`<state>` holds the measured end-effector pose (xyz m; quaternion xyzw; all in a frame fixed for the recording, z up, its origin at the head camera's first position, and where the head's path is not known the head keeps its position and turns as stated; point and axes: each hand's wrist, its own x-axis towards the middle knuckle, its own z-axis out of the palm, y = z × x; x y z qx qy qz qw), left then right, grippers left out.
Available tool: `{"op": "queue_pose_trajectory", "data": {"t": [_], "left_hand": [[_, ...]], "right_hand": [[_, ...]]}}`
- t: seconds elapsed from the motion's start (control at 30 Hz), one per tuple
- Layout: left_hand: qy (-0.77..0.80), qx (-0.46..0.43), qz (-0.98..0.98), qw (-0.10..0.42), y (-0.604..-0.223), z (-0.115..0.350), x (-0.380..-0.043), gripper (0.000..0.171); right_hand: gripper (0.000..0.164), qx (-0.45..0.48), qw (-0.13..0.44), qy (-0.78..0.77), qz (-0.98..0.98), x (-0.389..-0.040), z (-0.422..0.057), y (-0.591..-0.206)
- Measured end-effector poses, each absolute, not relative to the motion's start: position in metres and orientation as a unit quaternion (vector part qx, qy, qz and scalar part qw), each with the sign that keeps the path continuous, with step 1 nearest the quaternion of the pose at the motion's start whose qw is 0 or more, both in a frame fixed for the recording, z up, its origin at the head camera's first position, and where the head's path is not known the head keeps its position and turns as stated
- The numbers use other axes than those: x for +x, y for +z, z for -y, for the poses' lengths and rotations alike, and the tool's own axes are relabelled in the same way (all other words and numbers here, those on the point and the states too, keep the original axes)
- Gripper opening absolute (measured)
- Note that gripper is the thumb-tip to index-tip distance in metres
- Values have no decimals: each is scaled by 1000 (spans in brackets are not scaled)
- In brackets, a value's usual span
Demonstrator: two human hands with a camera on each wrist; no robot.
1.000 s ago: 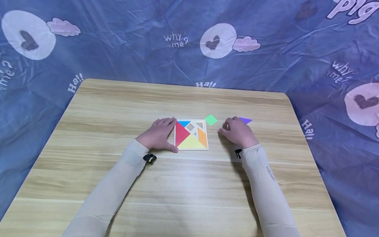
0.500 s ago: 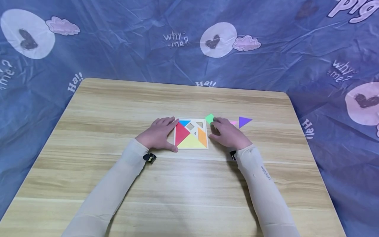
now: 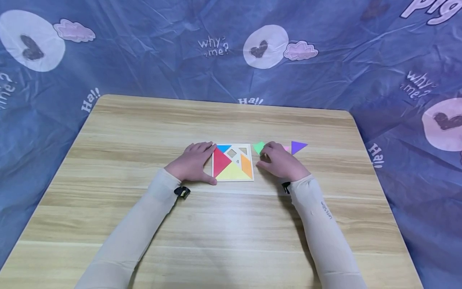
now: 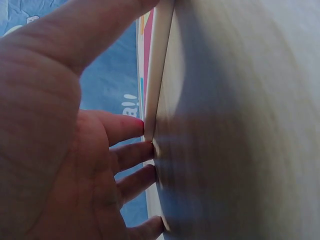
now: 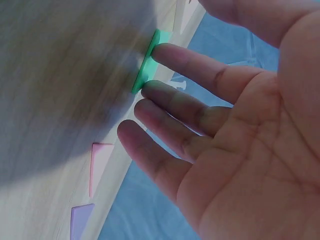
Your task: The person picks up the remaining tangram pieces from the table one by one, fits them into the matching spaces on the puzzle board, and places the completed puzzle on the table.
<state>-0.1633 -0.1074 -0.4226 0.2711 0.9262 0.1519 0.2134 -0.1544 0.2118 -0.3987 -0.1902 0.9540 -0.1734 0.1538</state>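
A white-framed tangram board lies on the table, holding red, blue, yellow and orange pieces, with bare cutouts toward its upper right. My left hand spans the board's left edge, thumb by the near corner, fingertips against the rim in the left wrist view. Just right of the board, my right hand touches a green square piece. In the right wrist view, extended index and middle fingertips meet that green piece, the thumb held apart from it.
A pink triangle lies beyond the right hand, which partly covers it in the head view. Beside it is a purple triangle. A blue printed cloth hangs behind the wooden table.
My right hand has moved left from beside the purple triangle to the green square, then slightly back right. The green square has shifted a little right, off the board's corner. My left hand stays put.
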Motion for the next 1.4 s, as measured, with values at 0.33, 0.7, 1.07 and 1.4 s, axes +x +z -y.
{"op": "queue_pose_trajectory", "data": {"t": [0.33, 0.7, 1.07, 1.4], "left_hand": [[152, 270, -926, 214, -423, 107, -163, 127], [154, 270, -926, 213, -424, 108, -163, 127], [152, 274, -925, 213, -422, 108, -163, 126], [155, 271, -925, 217, -422, 108, -164, 126]], "right_hand": [[22, -206, 135, -171, -954, -156, -214, -401], [47, -162, 137, -136, -968, -156, -209, -402], [46, -125, 147, -148, -970, -156, -210, -403], [48, -79, 179, -157, -968, -155, -210, -398]]}}
